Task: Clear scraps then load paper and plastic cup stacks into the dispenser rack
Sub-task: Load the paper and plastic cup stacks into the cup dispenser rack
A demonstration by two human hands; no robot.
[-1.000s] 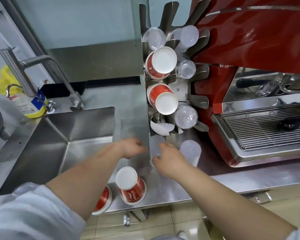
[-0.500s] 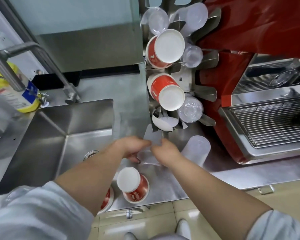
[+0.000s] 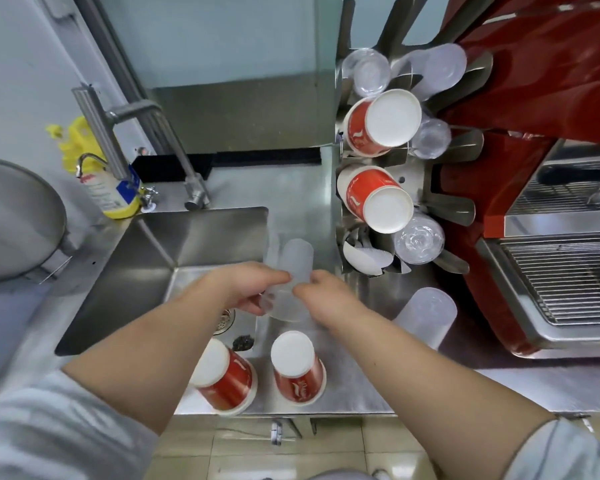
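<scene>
Both hands have lifted the clear plastic cup stack [image 3: 293, 271] off the bench since a second ago. Left hand [image 3: 248, 289] and right hand [image 3: 321, 294] each curl round it, over the sink's [image 3: 125, 268] right edge, steadying it so I can aim for the rack [image 3: 430, 206].

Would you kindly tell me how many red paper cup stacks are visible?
4: two in the dispenser rack, upper and lower; two inverted at the counter's front edge, left and right.

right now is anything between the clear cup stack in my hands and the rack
Nothing visible blocks it. Both hands, left and right, hold the clear cup stack over bare counter; the rack stands just right.
</scene>
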